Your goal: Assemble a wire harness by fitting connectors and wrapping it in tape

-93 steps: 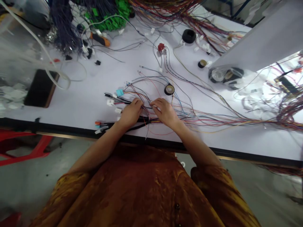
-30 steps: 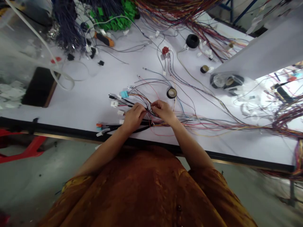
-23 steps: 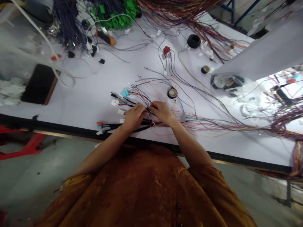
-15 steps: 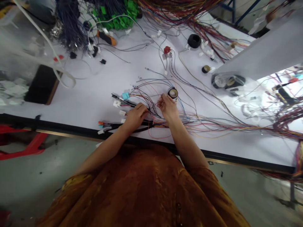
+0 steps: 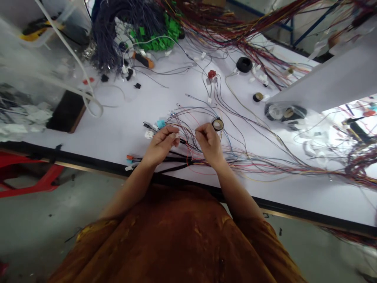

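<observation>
Nearest us on the smooth white surface, slender black-sleeved cable legs run toward nine o'clock from a black wrapped joint, one of the legs seeming to lead to the small orange-and-blue plastic plug; we judge the sleeving and some of the plugging done. Left to do, it seems, are the loose strands, so we put the whole at partway. Just beyond the legs, our left hand pinches, between thumb and forefinger, what looks like a small white plastic piece. Our right hand, at three o'clock from it and apart, has its fingers curled in; we cannot tell whether its grip has a fine wire between the tips. The joint lies at five o'clock from the left grip and between six and seven from the right, and the multicoloured bundle of thin insulated wires leaves it toward three. A little farther, a square white plastic connector lies at ten o'clock from the left hand, a pale-blue plastic connector at twelve, and a round black-and-tan tape roll near one o'clock from the right hand. Beyond, a thin blue-grey lead ends in no housing that we can see.
</observation>
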`<state>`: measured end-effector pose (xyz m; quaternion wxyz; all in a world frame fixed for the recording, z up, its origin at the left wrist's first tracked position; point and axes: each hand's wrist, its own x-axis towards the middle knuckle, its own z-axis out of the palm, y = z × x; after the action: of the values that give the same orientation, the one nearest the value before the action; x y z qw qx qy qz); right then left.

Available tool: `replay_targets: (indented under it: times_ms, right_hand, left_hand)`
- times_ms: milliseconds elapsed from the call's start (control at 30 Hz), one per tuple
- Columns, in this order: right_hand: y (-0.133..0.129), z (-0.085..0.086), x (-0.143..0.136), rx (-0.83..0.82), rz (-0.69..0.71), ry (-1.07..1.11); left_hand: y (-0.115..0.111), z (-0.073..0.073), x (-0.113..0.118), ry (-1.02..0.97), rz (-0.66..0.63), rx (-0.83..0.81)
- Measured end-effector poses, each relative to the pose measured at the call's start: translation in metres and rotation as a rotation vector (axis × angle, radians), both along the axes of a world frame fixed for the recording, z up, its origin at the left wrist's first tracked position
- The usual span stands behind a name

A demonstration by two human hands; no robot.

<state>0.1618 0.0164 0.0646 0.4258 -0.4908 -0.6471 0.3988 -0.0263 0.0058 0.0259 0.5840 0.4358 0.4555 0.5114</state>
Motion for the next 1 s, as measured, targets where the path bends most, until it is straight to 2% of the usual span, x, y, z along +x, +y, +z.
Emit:
replay_targets:
  times_ms: [100, 200, 433, 733, 1000]
  right_hand:
    - [-0.006, 0.002, -0.005, 0.037, 0.071, -0.06]
    - [-0.009, 0.003, -0.009, 0.039, 0.106, -0.091]
    - [-0.012, -0.002, -0.01, 0.049, 0.107, -0.2]
    - [-0.012, -0.007, -0.006, 0.006, 0.151, -0.163]
    - [-0.011, -0.009, -0.003, -0.001, 0.167, -0.141]
  left_hand:
    - [-0.001, 0.008, 0.006, -0.256, 0.082, -0.105]
    - [-0.001, 0.009, 0.011, -0.322, 0.098, -0.144]
    - [-0.001, 0.002, 0.013, -0.268, 0.112, -0.055]
    - [-0.001, -0.006, 0.011, -0.163, 0.145, 0.034]
    - [-0.002, -0.014, 0.008, -0.066, 0.104, 0.085]
